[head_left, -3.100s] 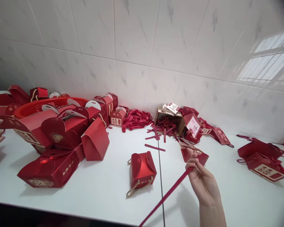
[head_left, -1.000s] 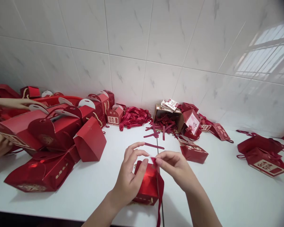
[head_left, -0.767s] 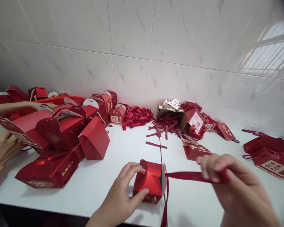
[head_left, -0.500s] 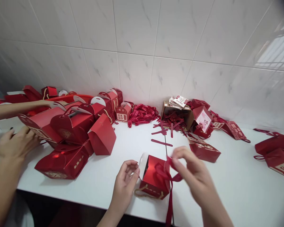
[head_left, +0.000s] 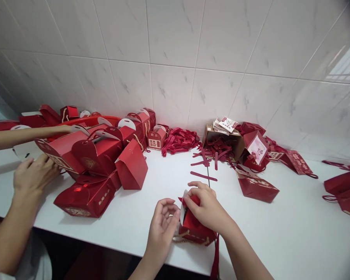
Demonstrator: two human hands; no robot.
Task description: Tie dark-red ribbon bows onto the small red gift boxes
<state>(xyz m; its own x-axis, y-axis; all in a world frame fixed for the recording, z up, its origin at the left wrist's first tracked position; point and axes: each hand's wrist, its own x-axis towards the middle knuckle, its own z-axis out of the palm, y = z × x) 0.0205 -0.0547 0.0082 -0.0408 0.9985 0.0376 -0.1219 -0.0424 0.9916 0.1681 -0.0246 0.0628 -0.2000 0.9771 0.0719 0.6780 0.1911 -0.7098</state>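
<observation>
A small shiny red gift box (head_left: 196,230) with rope handles stands near the front edge of the white table (head_left: 294,233). My right hand (head_left: 205,208) is closed over the box's top, fingers pinching a red ribbon (head_left: 215,258) that hangs down past the table edge. My left hand (head_left: 162,223) is beside the box on its left, fingers curled and touching the box's white-lined flap. Nothing is gripped in it that I can make out.
Another person's hand (head_left: 32,177) and forearm (head_left: 23,134) work at a pile of larger red gift boxes (head_left: 96,159) at left. Loose red ribbons (head_left: 179,140), a cardboard box (head_left: 221,142) of red strips and flat red bags (head_left: 256,188) lie along the tiled wall.
My right hand brought the ribbon to the small box, pulled it out to the right, then came back over the top. The box's flap opened. The view shifted left.
</observation>
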